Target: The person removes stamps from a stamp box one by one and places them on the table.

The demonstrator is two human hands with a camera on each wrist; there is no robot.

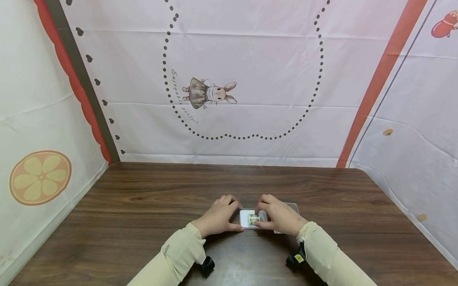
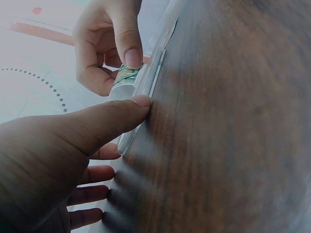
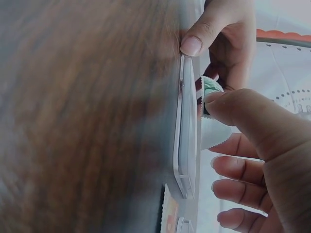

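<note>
A shallow clear plastic case (image 1: 244, 219) with a white inside lies flat on the table. My left hand (image 1: 220, 216) holds its left end, the thumb at the near edge and fingers at the far side. Over the case, my right hand (image 1: 280, 216) pinches a postage stamp (image 1: 253, 219) between thumb and fingers. The right wrist view shows the stamp (image 3: 213, 86) bowed, with toothed edges and a white back. In the left wrist view its green printed face (image 2: 126, 75) is partly hidden by the right thumb.
Another clear case (image 1: 294, 206) lies right of the first, partly behind the right hand. A second toothed stamp (image 3: 169, 213) with orange print is beside it. The brown wooden table (image 1: 161, 186) ends at a printed cloth backdrop (image 1: 250, 79).
</note>
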